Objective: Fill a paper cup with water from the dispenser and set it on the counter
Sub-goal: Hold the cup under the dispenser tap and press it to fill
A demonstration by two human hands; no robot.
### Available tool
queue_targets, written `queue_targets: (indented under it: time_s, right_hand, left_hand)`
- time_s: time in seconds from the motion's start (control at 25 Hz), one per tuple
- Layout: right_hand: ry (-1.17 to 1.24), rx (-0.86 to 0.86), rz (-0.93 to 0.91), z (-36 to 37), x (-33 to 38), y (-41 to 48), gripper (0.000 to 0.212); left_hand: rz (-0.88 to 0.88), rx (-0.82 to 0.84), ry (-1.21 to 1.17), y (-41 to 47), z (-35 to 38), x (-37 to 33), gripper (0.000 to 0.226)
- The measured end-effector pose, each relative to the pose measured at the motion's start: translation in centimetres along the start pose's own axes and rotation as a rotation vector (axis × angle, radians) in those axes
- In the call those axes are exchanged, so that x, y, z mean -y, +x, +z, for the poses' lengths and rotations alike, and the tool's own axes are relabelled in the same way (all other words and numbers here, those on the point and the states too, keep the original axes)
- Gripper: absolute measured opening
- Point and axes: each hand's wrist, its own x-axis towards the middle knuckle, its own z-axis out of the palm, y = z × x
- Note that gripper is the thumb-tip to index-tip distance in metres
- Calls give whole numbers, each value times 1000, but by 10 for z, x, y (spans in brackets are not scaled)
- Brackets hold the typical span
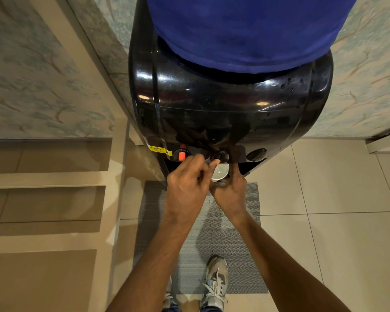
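Observation:
A black water dispenser [230,104] with a blue-covered bottle [245,30] on top stands in front of me. Its front carries a red tap [182,155], a middle tap [221,156] and a right tap [256,154]. My right hand [231,190] holds a white paper cup [220,171] under the middle tap, fingers wrapped round its side. My left hand [187,185] is curled, its thumb and fingertips pinching the middle tap's lever just above the cup rim. I look into the cup, and whether it holds water is unclear.
A grey woven mat [212,239] lies on the beige floor tiles below the dispenser. Two sneakers [214,280] stand on its near edge. Beige shelves [45,185] are on the left and patterned wallpaper [32,75] is behind.

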Motion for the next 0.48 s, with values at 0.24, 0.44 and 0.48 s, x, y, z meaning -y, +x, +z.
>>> queue_targets:
  time_s: [0.24,0.44,0.48]
  right_hand:
    - [-40,-10,6,-1,-8,-1,69]
    - [-38,-16,30,-1,-11,-3,64]
    - [-35,-15,31,-1,-12,-4,64]
  left_hand:
    - [-90,17,-102,-13,-2,8,23]
    - [-108,23,-96,-24,0,17,20]
    - [-119,23,-100,-26,0,18,19]
